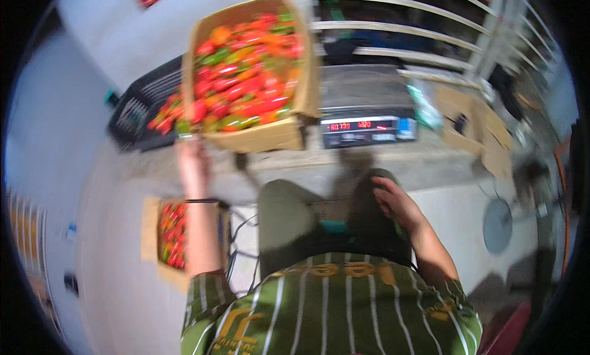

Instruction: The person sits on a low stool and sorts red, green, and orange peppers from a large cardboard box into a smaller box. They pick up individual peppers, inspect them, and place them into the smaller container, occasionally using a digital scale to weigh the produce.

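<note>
Cardboard box (270, 138) of peppers (246, 88), motion-blurred, is left of the digital scale (369, 134). Left hand (193, 158): at box's near-left corner, grip indeterminable. Right hand (394, 200): apart, loosely spread over right knee (364, 192).

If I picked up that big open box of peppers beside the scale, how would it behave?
The box would probably feel heavy, being full of peppers. Being cardboard, it may flex a little. Tipped, it could well spill, since its top is open and the peppers look smooth and glossy.
</note>
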### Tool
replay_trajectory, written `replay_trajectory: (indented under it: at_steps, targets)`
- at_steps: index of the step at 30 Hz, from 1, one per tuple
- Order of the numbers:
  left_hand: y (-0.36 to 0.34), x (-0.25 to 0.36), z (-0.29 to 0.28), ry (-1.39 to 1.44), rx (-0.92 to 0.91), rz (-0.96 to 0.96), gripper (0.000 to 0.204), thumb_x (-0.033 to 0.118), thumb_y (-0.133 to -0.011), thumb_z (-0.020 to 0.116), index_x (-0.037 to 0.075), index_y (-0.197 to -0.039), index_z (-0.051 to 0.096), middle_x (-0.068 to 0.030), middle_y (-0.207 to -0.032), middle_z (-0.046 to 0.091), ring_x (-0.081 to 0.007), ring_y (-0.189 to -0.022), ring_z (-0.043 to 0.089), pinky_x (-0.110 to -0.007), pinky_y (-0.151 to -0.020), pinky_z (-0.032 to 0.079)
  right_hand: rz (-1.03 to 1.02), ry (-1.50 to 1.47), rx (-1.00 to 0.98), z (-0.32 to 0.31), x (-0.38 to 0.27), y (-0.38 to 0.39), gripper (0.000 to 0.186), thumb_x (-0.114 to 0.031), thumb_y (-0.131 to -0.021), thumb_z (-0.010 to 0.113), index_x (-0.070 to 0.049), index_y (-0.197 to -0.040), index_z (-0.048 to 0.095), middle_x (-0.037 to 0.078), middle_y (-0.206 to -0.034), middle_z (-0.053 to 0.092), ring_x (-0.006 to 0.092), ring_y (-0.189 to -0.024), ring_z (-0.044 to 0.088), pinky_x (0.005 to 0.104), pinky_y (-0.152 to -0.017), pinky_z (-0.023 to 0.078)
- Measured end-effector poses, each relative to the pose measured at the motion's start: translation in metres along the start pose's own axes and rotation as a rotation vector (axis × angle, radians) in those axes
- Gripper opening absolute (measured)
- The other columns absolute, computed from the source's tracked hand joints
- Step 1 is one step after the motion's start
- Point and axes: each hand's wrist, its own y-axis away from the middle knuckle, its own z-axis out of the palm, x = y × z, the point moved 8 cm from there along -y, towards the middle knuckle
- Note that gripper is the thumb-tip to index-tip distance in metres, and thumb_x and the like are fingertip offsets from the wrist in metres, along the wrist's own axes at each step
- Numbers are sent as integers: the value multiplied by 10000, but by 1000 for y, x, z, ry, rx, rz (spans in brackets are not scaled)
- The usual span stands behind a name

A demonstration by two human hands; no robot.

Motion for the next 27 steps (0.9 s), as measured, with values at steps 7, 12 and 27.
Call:
replay_trajectory:
  at_steps: [7,12,27]
  targets:
    - [-176,17,-89,-1,-74,-113,496,389,-857,538,38,-1200,462,-89,-1125,555,-178,-1032,511,-344,-850,404,-38,-310,414,-136,47,-24,199,-224,-841,570,-108,-999,533,-12,-599,448,100,-438,381,254,-374,330]
    - [-107,-46,-115,-243,392,-71,827,413,-761,595,139,-1406,155,-79,-1386,346,-252,-1283,281,-567,-966,218,-87,-692,794,-273,87,-21,126,-207,-866,516,-82,-857,501,17,-627,506,106,-390,363,267,-347,355]
    - [129,-141,-276,-548,682,-369,222,77,-701,461,14,-907,515,-37,-735,481,-172,-576,430,-355,-566,377,-638,-1467,1289,-524,68,-47,286,-365,-845,558,-112,-947,471,6,-631,363,90,-450,291,225,-374,289]
